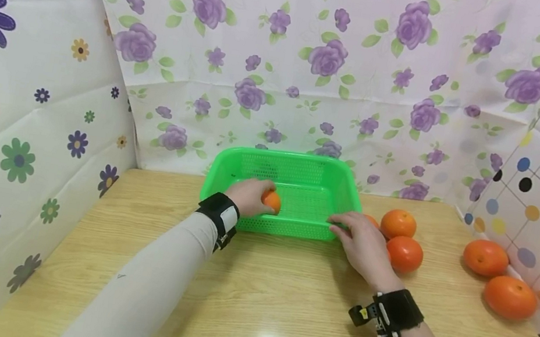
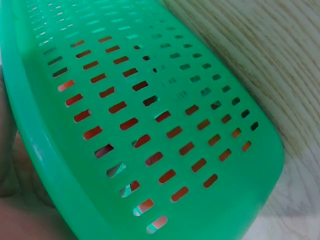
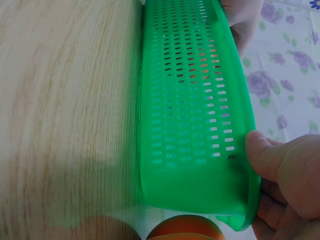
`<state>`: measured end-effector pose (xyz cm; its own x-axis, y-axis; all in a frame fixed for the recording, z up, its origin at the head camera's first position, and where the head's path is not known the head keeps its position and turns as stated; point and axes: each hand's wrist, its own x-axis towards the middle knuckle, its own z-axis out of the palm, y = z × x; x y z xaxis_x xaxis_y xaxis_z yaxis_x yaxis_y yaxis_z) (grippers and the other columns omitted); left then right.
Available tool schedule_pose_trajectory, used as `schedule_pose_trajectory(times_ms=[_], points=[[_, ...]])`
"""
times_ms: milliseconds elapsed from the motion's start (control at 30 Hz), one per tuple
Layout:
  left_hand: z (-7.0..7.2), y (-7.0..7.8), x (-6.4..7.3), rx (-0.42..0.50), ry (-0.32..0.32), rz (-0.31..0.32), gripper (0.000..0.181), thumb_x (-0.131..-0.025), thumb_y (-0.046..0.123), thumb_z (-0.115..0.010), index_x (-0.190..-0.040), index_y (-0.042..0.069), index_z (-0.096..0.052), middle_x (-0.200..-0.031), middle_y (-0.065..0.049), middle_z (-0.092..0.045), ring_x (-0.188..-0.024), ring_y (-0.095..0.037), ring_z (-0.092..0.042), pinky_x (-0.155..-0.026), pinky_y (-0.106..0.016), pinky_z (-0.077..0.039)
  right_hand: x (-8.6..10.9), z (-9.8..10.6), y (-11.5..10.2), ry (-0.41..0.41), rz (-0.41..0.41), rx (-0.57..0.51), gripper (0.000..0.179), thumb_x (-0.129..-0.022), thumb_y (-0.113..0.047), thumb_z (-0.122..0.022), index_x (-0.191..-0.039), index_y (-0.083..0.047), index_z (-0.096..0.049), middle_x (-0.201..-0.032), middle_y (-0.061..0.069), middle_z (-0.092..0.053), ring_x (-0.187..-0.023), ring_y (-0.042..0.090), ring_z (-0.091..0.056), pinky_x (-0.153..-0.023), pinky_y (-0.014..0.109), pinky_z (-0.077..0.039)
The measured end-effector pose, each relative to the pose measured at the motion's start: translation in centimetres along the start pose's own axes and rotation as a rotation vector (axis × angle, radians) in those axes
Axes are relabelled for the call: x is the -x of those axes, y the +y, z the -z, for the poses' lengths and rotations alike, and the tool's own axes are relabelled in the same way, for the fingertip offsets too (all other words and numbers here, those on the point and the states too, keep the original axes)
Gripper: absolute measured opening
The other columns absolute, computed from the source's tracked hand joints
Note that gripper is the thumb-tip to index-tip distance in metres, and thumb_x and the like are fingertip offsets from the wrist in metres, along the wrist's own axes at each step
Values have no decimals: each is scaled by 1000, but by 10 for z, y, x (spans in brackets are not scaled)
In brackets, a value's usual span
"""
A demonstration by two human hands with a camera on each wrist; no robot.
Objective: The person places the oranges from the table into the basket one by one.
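Note:
A green plastic basket [image 1: 292,228] with slotted walls stands on the table. My left hand [image 1: 251,196] reaches over its front rim and grips an orange [image 1: 272,202] inside, at the left part of the basket. In the left wrist view the basket wall [image 2: 165,120] hides most of that hand, and orange-red patches show through the slots. At the front right corner, my right hand [image 1: 356,238] pinches the basket rim, thumb [image 3: 260,150] on the near side and fingers beyond it.
Beside the basket's right end, partly behind my right hand, sit several round fruits, among them an orange one [image 1: 399,223] and a redder one [image 1: 403,254]. Two more orange-red fruits [image 1: 485,257] lie near the right wall. Flowered sheets [image 1: 291,66] close off the back and sides.

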<state>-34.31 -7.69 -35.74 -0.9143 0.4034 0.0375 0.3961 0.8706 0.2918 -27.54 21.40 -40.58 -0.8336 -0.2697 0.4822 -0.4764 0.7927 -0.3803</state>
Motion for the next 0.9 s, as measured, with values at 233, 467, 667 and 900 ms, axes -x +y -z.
schedule_pose_trajectory(times_ms=[233,467,667,900], points=[[0,-2,-3,34,-29,9,65,-88,40,-73,-143,12,-53,-131,-8,-61,-109,-23,-60,-88,-36,-47,0,0,-1,-3,-9,4,23,-95,-25,-67,-116,-20,-73,-114,-2,-67,-107,21,-63,-88,40,-50],[-2,-5,-7,47,-66,32,65,-87,43,-73,-142,11,-54,-127,-7,-62,-105,-22,-59,-86,-36,-47,0,0,0,-5,-6,-2,23,-95,-25,-67,-117,-19,-72,-114,-2,-67,-106,21,-63,-87,41,-51],[-3,-6,-9,53,-101,58,65,-89,43,-71,-142,11,-53,-128,-8,-61,-106,-22,-58,-87,-36,-46,0,0,0,0,-9,2,22,-95,-25,-68,-116,-20,-73,-113,-2,-67,-106,21,-63,-87,40,-51],[-6,-9,-11,43,-95,47,64,-89,43,-71,-142,11,-54,-127,-8,-62,-105,-22,-58,-87,-35,-46,0,0,0,-6,-9,5,23,-96,-28,-66,-117,-20,-72,-114,-3,-67,-106,20,-63,-87,39,-50]])
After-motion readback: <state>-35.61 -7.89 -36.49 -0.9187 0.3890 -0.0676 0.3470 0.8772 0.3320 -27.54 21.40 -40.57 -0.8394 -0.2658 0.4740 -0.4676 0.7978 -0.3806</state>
